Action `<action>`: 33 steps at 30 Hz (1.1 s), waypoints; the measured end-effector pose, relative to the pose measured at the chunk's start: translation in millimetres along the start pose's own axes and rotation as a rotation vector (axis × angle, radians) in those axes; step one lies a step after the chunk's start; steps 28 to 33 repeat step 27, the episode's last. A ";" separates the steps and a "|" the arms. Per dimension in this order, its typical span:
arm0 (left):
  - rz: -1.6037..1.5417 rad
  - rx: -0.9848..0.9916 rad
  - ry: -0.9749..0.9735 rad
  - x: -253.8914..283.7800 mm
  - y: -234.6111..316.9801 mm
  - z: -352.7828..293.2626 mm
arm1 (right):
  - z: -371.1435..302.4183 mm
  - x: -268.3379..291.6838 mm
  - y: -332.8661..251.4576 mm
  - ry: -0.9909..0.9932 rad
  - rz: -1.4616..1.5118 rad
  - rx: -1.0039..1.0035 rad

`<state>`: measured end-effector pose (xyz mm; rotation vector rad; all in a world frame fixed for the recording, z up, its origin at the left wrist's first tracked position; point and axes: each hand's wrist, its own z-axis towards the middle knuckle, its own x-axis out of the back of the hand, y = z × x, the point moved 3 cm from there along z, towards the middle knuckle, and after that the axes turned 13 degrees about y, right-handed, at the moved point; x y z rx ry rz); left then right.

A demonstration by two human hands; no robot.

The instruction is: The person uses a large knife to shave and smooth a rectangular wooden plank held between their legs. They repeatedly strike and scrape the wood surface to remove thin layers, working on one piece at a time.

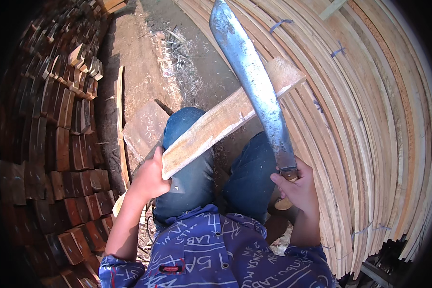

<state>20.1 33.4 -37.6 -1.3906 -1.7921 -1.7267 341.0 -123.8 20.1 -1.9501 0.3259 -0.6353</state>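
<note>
My left hand (151, 178) is closed around the near end of a rough wooden plank (211, 122), which slants up to the right above my knees. In my right hand (297, 185) is a machete (259, 81), gripped by its handle with the broad, worn steel blade pointing up and away. The blade crosses over the plank near its far end; whether the two touch I cannot tell. Most of the machete's handle is hidden by my fingers.
Long pale wood strips (350, 144), tied in bundles, are stacked along the right. Short dark wood blocks (62, 153) form a high pile on the left. A thin wood strip (121, 125) and a flat board (144, 127) lie left of my knees. Wood shavings (177, 67) litter the ground ahead.
</note>
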 end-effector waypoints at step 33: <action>0.040 0.016 -0.061 7.9 5.4 2.0 | 6.4 -28.3 40.1 -0.010 -0.108 0.027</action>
